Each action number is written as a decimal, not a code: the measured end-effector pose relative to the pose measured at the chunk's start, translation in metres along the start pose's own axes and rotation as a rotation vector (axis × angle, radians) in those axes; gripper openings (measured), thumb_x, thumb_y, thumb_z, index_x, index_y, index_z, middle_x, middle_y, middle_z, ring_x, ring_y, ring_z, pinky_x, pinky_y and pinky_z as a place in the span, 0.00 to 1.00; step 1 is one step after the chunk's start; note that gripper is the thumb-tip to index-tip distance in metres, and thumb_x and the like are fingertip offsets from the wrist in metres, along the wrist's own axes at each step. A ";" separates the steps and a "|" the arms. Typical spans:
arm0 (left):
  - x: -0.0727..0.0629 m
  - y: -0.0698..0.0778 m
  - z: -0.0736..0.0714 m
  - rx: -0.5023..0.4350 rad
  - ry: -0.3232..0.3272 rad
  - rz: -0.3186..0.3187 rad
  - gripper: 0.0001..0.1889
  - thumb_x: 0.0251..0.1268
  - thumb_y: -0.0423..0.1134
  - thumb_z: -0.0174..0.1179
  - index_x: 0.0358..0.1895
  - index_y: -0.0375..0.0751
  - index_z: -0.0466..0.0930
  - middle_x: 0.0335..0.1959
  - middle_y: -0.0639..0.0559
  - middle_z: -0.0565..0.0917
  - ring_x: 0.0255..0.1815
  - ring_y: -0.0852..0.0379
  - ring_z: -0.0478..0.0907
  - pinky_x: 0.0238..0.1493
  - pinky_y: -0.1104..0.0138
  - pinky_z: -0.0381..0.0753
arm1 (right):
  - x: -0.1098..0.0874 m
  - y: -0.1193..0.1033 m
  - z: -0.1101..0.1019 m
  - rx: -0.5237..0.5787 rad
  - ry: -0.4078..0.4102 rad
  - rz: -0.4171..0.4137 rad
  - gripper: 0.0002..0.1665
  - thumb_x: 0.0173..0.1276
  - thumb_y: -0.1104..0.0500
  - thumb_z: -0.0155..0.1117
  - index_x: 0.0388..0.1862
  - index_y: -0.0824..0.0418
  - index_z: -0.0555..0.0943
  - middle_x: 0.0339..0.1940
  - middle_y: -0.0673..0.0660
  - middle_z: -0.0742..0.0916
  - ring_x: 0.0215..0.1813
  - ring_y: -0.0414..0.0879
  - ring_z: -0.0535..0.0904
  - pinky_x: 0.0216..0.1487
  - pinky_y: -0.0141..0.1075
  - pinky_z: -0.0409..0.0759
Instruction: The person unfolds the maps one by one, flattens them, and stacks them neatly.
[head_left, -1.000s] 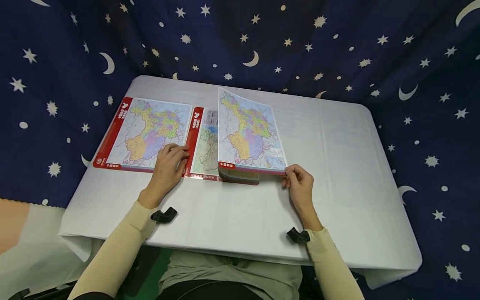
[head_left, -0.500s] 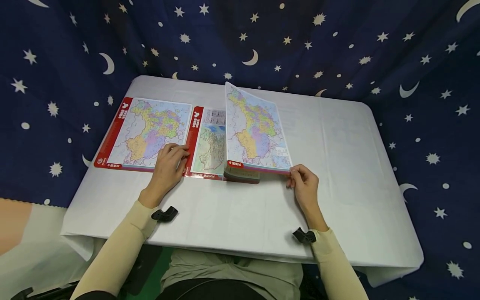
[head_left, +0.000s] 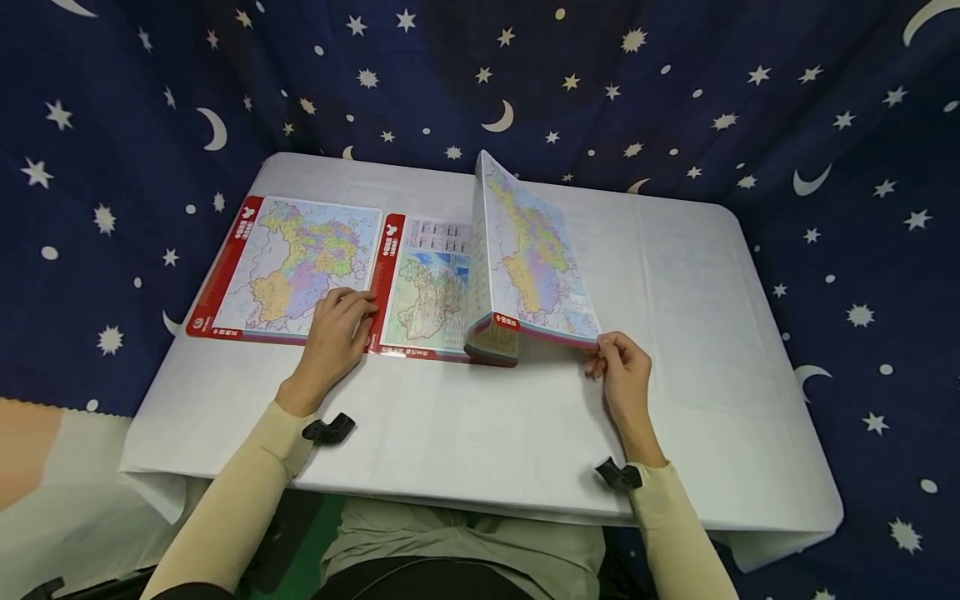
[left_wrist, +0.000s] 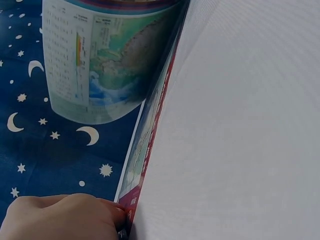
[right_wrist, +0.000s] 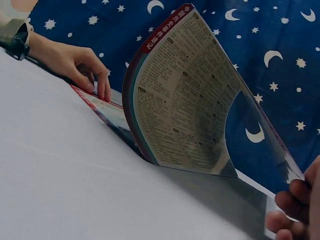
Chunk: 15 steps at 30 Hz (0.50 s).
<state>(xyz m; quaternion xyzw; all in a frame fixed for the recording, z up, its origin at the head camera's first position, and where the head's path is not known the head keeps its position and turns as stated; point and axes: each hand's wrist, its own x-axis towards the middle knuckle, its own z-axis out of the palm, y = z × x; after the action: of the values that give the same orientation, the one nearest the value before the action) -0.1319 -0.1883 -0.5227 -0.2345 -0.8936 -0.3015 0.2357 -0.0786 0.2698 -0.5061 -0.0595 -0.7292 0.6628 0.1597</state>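
In the head view, a laminated map sheet (head_left: 427, 300) with a red left border lies on the table. Its right part curves up and over as a raised flap (head_left: 528, 250) with a coloured map on top. My right hand (head_left: 624, 371) pinches the flap's near right corner between thumb and fingers, above the table. Fine text covers the flap's inner side (right_wrist: 175, 100) in the right wrist view. My left hand (head_left: 337, 333) rests with relaxed fingers on the red border, where a second map (head_left: 307, 258) meets the first at the left.
A white cloth covers the table (head_left: 697, 358), its front edge close to the person's lap. A dark blue curtain (head_left: 420, 100) with stars and moons hangs behind and at both sides. Each wrist wears a small black camera (head_left: 328, 429).
My right hand has moved right with the flap's corner. The flap has risen and tilted more steeply, showing more of the map sheet under it. The left hand has stayed in place.
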 end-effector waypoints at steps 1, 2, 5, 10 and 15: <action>0.000 0.000 0.000 0.000 0.002 0.001 0.07 0.67 0.26 0.65 0.47 0.33 0.86 0.59 0.38 0.87 0.61 0.36 0.75 0.57 0.44 0.70 | 0.000 0.001 -0.002 0.003 0.000 0.001 0.15 0.80 0.69 0.54 0.34 0.80 0.78 0.18 0.54 0.82 0.16 0.41 0.76 0.20 0.30 0.74; 0.000 0.000 0.000 -0.001 0.002 0.002 0.08 0.67 0.26 0.65 0.47 0.33 0.87 0.59 0.38 0.87 0.61 0.36 0.75 0.57 0.44 0.70 | 0.000 0.001 -0.004 0.010 0.001 0.001 0.15 0.80 0.69 0.54 0.34 0.80 0.78 0.18 0.55 0.83 0.16 0.41 0.77 0.20 0.30 0.74; 0.001 0.000 0.000 -0.003 0.003 0.007 0.08 0.67 0.25 0.65 0.46 0.33 0.86 0.59 0.38 0.87 0.62 0.35 0.75 0.56 0.43 0.70 | 0.001 0.002 -0.011 0.039 0.013 -0.006 0.16 0.81 0.69 0.54 0.34 0.81 0.77 0.21 0.57 0.84 0.17 0.42 0.77 0.19 0.30 0.74; 0.001 -0.001 0.000 -0.001 0.009 0.004 0.08 0.66 0.25 0.65 0.46 0.33 0.86 0.58 0.38 0.87 0.61 0.36 0.75 0.55 0.43 0.70 | 0.001 0.004 -0.020 0.082 0.045 -0.009 0.15 0.81 0.69 0.53 0.35 0.81 0.77 0.23 0.60 0.86 0.17 0.42 0.78 0.19 0.29 0.75; -0.001 0.000 0.001 -0.003 0.001 -0.009 0.08 0.66 0.25 0.65 0.46 0.33 0.87 0.59 0.39 0.87 0.61 0.36 0.75 0.55 0.44 0.70 | 0.002 0.005 -0.025 0.086 0.062 0.004 0.15 0.81 0.69 0.54 0.35 0.81 0.77 0.25 0.58 0.87 0.17 0.41 0.79 0.20 0.29 0.75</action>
<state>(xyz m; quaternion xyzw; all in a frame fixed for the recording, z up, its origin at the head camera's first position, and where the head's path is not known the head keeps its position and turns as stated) -0.1317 -0.1883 -0.5240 -0.2307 -0.8941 -0.3038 0.2346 -0.0738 0.2947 -0.5093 -0.0745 -0.6945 0.6917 0.1835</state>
